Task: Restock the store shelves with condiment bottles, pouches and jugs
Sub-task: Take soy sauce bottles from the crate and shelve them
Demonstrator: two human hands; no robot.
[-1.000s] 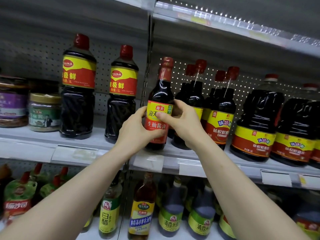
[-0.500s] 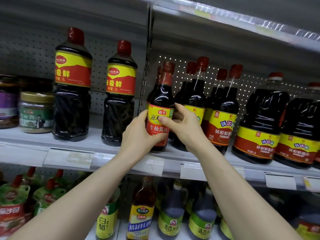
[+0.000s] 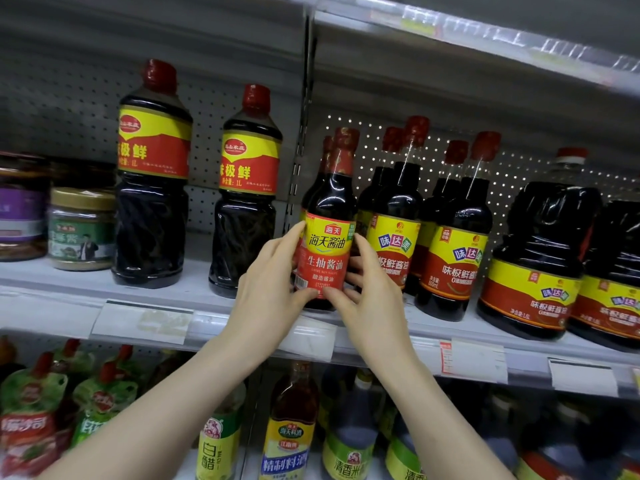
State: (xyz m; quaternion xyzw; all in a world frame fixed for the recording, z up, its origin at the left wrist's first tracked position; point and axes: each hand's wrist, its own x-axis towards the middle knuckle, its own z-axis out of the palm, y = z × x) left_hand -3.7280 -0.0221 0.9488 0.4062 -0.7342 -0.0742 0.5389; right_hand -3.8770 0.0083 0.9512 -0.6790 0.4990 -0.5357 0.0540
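Left hand [image 3: 266, 289] and right hand [image 3: 375, 299] each grip the lower label of the dark, red-capped, yellow-and-red-labelled soy sauce bottle [image 3: 330, 202], upright at the grey metal shelf's [image 3: 69, 299] front edge; recommend seating base fully, label facing outward, before release.

- Left hand [image 3: 268, 292], bare forearm raised from lower left, grips the soy sauce bottle [image 3: 328, 251] at its left side, thumb low on the label.
- Right hand [image 3: 375, 303] grips the opposite side, fingers wrapped behind.

On the middle shelf [image 3: 69, 277]: two big litre bottles [image 3: 152, 209], two jars [image 3: 81, 230], six slim bottles [image 3: 330, 202], two jugs [image 3: 543, 237].
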